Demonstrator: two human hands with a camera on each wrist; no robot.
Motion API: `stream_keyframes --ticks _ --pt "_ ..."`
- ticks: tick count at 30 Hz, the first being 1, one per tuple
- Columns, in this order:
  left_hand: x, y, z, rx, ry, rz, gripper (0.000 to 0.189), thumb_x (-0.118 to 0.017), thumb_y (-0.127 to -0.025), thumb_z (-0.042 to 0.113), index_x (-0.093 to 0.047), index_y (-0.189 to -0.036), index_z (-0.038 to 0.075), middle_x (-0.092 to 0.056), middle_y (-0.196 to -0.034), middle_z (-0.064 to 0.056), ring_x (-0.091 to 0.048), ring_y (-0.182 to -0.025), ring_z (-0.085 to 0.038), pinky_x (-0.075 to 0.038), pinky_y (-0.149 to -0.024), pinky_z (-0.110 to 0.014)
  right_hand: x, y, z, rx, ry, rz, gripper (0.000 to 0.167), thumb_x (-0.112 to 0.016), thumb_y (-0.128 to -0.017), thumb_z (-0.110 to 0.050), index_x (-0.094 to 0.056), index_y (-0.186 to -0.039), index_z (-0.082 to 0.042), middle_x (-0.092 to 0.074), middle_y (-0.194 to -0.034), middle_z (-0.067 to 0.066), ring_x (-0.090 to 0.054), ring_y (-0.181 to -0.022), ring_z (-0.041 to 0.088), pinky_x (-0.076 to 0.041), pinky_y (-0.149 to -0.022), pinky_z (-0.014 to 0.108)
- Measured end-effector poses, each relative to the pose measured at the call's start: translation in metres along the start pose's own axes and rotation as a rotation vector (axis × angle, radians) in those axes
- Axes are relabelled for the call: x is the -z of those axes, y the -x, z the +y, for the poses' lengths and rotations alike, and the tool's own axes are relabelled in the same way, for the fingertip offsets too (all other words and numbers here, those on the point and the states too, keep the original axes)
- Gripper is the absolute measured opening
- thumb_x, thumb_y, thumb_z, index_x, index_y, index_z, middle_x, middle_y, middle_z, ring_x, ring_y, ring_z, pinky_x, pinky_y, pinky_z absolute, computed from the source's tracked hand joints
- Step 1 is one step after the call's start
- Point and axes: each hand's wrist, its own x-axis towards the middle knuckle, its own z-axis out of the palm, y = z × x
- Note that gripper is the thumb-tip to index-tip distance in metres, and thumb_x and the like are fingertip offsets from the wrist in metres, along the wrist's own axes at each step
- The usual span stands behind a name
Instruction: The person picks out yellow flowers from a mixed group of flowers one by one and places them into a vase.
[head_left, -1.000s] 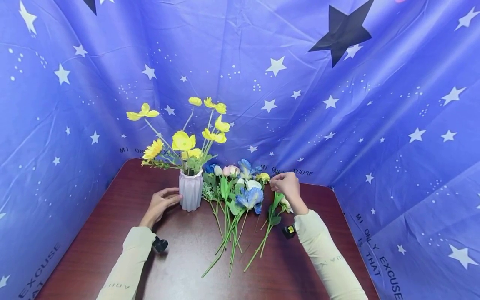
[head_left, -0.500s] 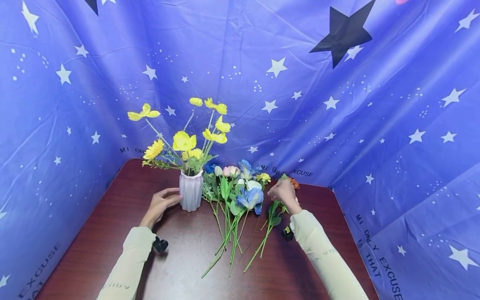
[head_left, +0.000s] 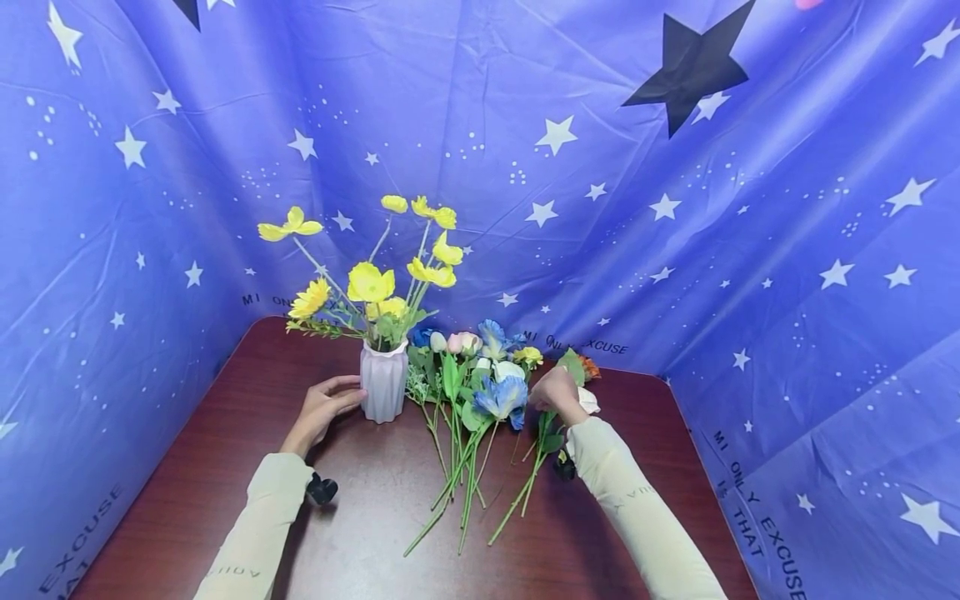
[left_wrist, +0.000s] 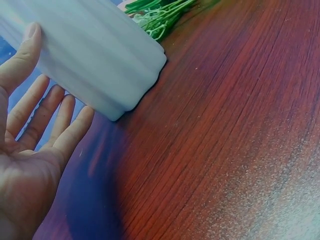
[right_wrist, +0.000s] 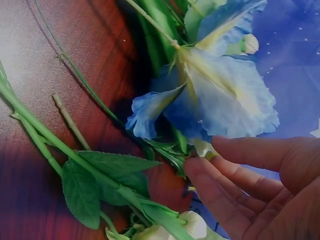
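A pale ribbed vase (head_left: 384, 385) stands upright on the table, holding yellow flowers (head_left: 371, 283) on tall stems. At its left side, my left hand (head_left: 324, 408) touches it with thumb and fingertips, fingers extended in the left wrist view. My right hand (head_left: 557, 392) is over the right side of the loose flowers. In the right wrist view its thumb and fingers are parted beside a blue iris (right_wrist: 225, 95), with a small pale petal (right_wrist: 202, 148) near the fingertips. Below lie green stems with leaves (right_wrist: 82, 192) and a cream bloom (right_wrist: 194, 225).
Several loose flowers, including a pink bloom (head_left: 463, 342) and a small yellow flower (head_left: 529, 356), lie right of the vase, stems toward me. An orange flower (head_left: 591, 367) lies behind my right hand. Blue starry cloth (head_left: 480, 167) surrounds the brown table (head_left: 360, 517).
My right hand has moved down and left from beside the small yellow flower, uncovering the orange flower behind it. My left hand stays at the vase.
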Motion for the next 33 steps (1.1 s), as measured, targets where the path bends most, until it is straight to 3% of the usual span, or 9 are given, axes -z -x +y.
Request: stream_keyframes --ticks 5,9,19,24,33 --pt "0.0 0.0 0.001 0.004 0.008 -0.003 0.042 -0.076 -0.09 0.001 -0.06 -0.128 -0.008 -0.073 -0.094 0.008 -0.072 -0.09 -0.003 -0.062 -0.088 -0.026 -0.008 -0.004 0.001 0.004 0.043 -0.004 0.012 -0.08 -0.068 0.0 -0.071 -0.062 -0.006 -0.07 -0.057 0.008 -0.069 -0.051 0.02 -0.063 -0.059 0.033" --pt "0.0 0.001 0.001 0.002 0.013 -0.003 0.041 -0.075 -0.09 0.001 -0.061 -0.128 -0.008 -0.073 -0.094 0.008 -0.072 -0.09 -0.003 -0.062 -0.087 -0.025 -0.013 -0.006 0.001 -0.004 0.074 -0.011 0.011 -0.081 -0.07 -0.001 -0.071 -0.065 -0.003 -0.068 -0.055 0.007 -0.064 -0.045 0.015 -0.056 -0.047 0.026" --pt "0.0 0.0 -0.001 -0.005 0.011 0.003 0.042 -0.075 -0.09 0.001 -0.06 -0.128 -0.01 -0.073 -0.093 0.008 -0.071 -0.091 -0.004 -0.062 -0.087 -0.023 -0.024 -0.011 0.002 -0.012 0.078 0.007 0.02 -0.091 -0.069 -0.01 -0.072 -0.068 -0.004 -0.061 -0.048 0.002 -0.063 -0.043 0.014 -0.053 -0.044 0.024" --pt "-0.001 0.0 0.001 -0.003 0.002 0.009 0.04 -0.072 -0.092 0.0 -0.059 -0.129 -0.01 -0.074 -0.094 0.007 -0.072 -0.093 -0.005 -0.062 -0.089 -0.025 -0.028 -0.011 0.001 -0.018 0.055 0.024 0.018 -0.089 -0.071 -0.007 -0.073 -0.077 0.0 -0.063 -0.05 0.004 -0.068 -0.05 0.019 -0.054 -0.042 0.024" --pt "0.0 0.002 0.002 0.014 -0.008 0.007 0.049 -0.076 -0.091 0.004 -0.057 -0.132 -0.013 -0.074 -0.099 0.002 -0.071 -0.092 -0.004 -0.062 -0.088 -0.024 -0.036 -0.012 0.004 -0.019 0.066 0.054 0.02 -0.087 -0.073 -0.005 -0.073 -0.084 0.005 -0.065 -0.053 0.008 -0.063 -0.045 0.018 -0.054 -0.042 0.027"
